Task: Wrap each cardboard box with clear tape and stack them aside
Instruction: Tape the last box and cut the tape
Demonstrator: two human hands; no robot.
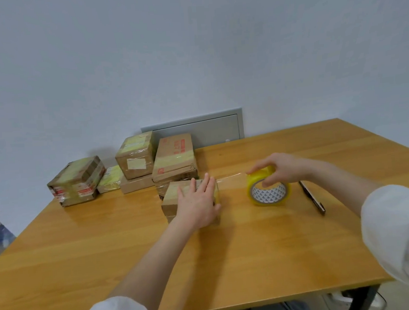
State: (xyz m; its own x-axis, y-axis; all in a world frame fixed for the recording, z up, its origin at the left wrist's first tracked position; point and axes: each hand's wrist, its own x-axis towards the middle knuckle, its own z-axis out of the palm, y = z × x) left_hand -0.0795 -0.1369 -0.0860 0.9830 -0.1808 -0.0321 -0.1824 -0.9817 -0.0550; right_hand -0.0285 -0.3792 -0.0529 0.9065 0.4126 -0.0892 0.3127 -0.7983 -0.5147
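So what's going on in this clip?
A person is taping a small cardboard box on the wooden table. The left hand presses flat on its top while the right hand grips the tape roll, with a clear strip stretched from roll to box. Several taped boxes sit grouped at the far left.

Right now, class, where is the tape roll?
Head view, right of centre: the tape roll stands on the table under the right hand, between the small box pressed by the left hand and a slim black tool.
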